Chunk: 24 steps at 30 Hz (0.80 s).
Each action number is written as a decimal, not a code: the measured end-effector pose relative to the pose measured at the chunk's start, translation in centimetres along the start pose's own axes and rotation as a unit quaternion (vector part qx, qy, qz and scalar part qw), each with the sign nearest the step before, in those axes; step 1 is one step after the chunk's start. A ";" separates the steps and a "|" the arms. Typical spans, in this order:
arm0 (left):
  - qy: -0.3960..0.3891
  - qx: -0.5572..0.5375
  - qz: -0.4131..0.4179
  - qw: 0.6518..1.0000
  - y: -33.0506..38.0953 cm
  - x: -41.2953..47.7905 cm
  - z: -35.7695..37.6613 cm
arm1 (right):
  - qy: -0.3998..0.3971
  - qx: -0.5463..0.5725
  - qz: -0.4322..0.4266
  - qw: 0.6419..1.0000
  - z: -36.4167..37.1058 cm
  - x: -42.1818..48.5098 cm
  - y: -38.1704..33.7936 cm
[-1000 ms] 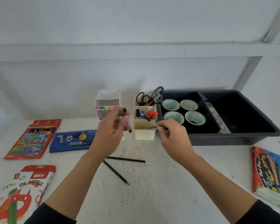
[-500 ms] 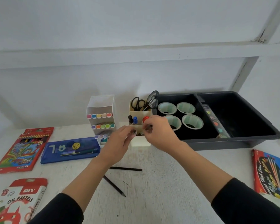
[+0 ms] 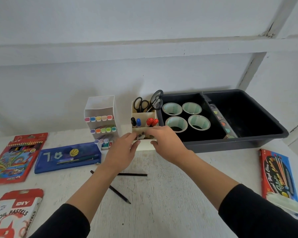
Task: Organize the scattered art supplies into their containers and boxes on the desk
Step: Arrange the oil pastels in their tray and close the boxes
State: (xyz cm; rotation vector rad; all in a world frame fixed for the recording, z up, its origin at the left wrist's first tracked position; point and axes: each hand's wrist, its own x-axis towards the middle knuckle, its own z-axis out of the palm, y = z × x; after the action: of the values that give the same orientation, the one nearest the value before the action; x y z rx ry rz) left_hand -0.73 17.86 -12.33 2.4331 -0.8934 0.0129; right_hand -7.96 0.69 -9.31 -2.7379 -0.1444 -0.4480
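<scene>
My hands on the cream plastic organiser (image 3: 145,147)
Right hand (image 3: 167,143) grips its front, steadying it; left hand (image 3: 122,152) alongside at the slot, can't tell if it's holding anything

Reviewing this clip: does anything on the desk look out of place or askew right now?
Yes. Two black pencils lie loose on the white desk, one horizontal and one diagonal, partly under the left forearm and outside any container.

Black sleeves (image 3: 64,222) cover both arms, ending mid-forearm; the left hand (image 3: 121,152) and right hand (image 3: 167,145) are bare.
</scene>
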 end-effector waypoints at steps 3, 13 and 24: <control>-0.010 -0.014 0.021 1.000 0.2 0.2 -0.1 | 0.015 -0.076 0.010 0.997 -0.1 0.2 0.0; 0.012 -0.074 0.019 0.997 0.1 0.9 -0.1 | 0.032 -0.026 0.006 0.999 -0.7 0.4 0.1; 0.016 -0.060 0.019 0.998 0.0 0.4 -0.6 | 0.065 0.020 0.000 0.998 -0.4 0.6 -0.4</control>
State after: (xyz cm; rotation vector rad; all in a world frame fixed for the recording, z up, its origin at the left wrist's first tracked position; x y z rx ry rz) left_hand -0.39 17.90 -11.76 2.2989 -0.8992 0.0109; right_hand -7.61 0.94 -8.63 -2.6610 -0.1188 -0.6142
